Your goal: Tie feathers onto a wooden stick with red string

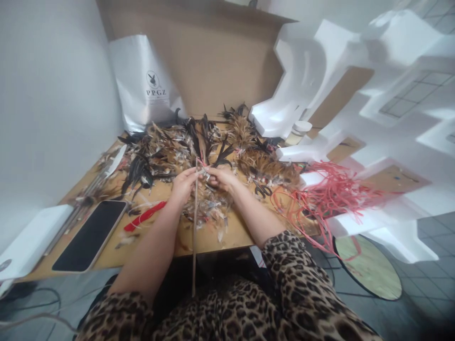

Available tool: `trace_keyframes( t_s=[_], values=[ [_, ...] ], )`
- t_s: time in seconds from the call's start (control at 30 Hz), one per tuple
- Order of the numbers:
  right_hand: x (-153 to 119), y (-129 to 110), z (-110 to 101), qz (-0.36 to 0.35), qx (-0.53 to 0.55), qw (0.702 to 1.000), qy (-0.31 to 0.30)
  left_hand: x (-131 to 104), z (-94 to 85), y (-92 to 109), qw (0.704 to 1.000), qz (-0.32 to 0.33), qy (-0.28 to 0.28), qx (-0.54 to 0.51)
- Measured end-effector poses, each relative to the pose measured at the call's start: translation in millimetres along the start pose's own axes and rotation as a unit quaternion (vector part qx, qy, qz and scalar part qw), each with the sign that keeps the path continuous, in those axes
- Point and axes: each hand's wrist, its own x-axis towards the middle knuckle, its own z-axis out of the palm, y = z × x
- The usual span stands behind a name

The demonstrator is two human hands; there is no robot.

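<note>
My left hand (185, 184) is closed, fingertips pinched around a thin stick (194, 237) whose lower end hangs past the table edge toward my lap. Close beside it, my right hand (221, 178) is also closed, thumb and finger pinching at a strand of pink string (202, 160) near the stick's top. The fingertips of both hands nearly meet. Just beyond them stands a bunch of dark and brown feathers (202, 135); whether it is fastened to the stick I cannot tell. Loose pale feathers (209, 210) lie beneath the hands.
Feather bundles (159, 147) spread across the table's back. Black scissors (263, 189) and tangled pink string (327, 194) lie to the right, near white foam pieces (302, 71) and a jar (299, 131). Leftward are a phone (90, 236), red strip (144, 217), thin sticks (83, 201) and white box (33, 241).
</note>
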Motion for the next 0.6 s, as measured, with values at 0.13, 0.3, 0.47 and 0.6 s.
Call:
trace_keyframes(
  t_s=[0.13, 0.3, 0.47, 0.6],
  values=[
    [-2.0, 5.4, -1.3, -0.011, -0.015, 1.0, -0.012, -2.3, 2.8, -0.3, 1.0, 0.002, 0.009, 0.005],
    [-2.9, 8.6, -3.3, -0.018, -0.039, 0.999, -0.019, -2.6, 2.7, -5.1, 1.0, 0.005, -0.011, 0.018],
    [-1.7, 10.2, -4.7, -0.024, -0.036, 0.999, -0.022, -4.8, 3.3, -4.6, 1.0, -0.005, -0.024, 0.013],
    [-1.8, 11.4, -5.5, -0.023, -0.044, 0.999, -0.011, -6.3, 5.5, -1.0, 1.0, -0.011, -0.002, 0.014]
  ],
)
